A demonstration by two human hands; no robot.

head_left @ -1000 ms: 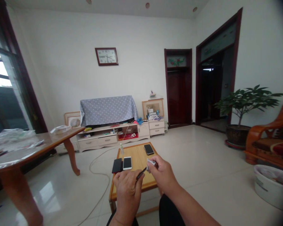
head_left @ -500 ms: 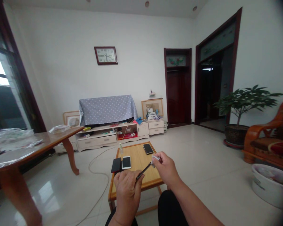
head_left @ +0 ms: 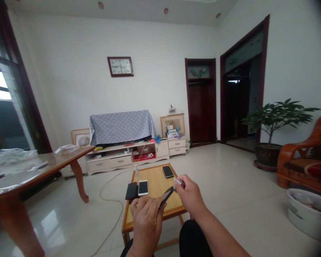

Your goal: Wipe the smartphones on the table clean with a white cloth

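My left hand (head_left: 146,217) is closed round a thin dark slab that looks like a phone (head_left: 167,196), tilted up over the small wooden table. Pinched in my right hand (head_left: 188,191) is a small white piece, perhaps a cloth or tissue (head_left: 178,182), at the phone's far end. Whether it touches the phone is hard to tell. On the table lie a white phone (head_left: 143,187), a dark flat case or phone (head_left: 131,191) beside it, and a black phone (head_left: 168,171) at the back right. A small clear bottle (head_left: 137,171) stands at the back left corner.
The low wooden table (head_left: 155,175) is in front of my knees. A larger table (head_left: 56,164) with plastic bags stands at the left. A cable (head_left: 120,205) runs over the floor. To the right are a white tub (head_left: 302,214), a potted plant (head_left: 269,153) and a wooden chair (head_left: 289,157).
The phone in my left hand has turned, so more of its flat face shows. My right hand stays near its far end. The view has tipped slightly upward.
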